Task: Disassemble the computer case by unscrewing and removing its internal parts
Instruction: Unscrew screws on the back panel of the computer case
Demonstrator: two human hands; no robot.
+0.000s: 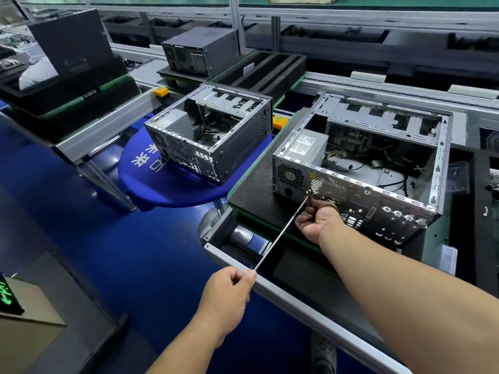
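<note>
Far left of the open computer case (pixel 359 168), a black box (pixel 70 41) stood on a dark tray. Nearer to the case, a second open case (pixel 210 136) sat on a round blue stool (pixel 162 184), with a closed black case (pixel 199 49) behind it.

The left hand (pixel 229 292) was low down, in front of the open computer case and well apart from it. Its fingers (pixel 249 276) were curled tight and pinched the end of a long thin screwdriver (pixel 280 233). The screwdriver ran up and to the right, and its tip touched the back wall of the case, just beside the round fan grill (pixel 328 188).

The right hand (pixel 318 220) was right at that back wall, below the grill. Its fingers were curled in around the tip of the screwdriver. I could not tell if they held a screw.

The open computer case lay on a black pad (pixel 253 184) on the desk. A grey power box (pixel 305 144) sat in its left corner, with loose wires (pixel 378 157) to the right of it.
</note>
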